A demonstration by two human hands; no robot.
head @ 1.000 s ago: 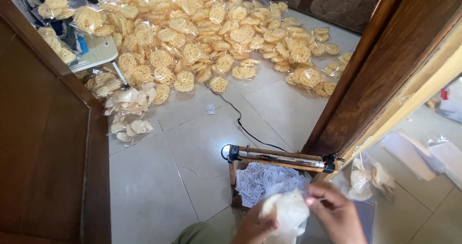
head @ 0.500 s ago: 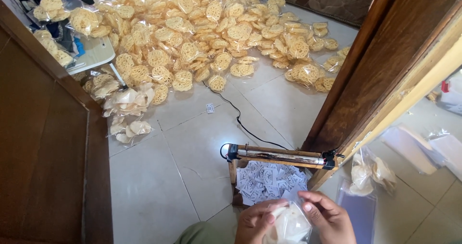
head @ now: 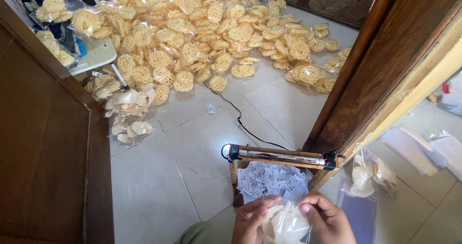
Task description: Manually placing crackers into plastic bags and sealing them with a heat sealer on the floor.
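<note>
I hold a clear plastic bag of pale crackers (head: 285, 223) low in front of me, my left hand (head: 253, 221) and right hand (head: 326, 220) both closed on its upper edge, thumbs pinching the film. To do this well I judge I should flatten the mouth evenly and keep it level with the sealer bar (head: 281, 156) just beyond, above the paper labels (head: 267, 179).

Open tile floor (head: 159, 176) left of the sealer bar (head: 281, 157) gives free passage. Ahead: bar, w/ label slips (head: 267, 181) just below. Right: door frame (head: 385, 80) blocks. Far floor covered by bagged crackers (head: 211, 37); black cord (head: 240, 121) crosses the tiles.
</note>
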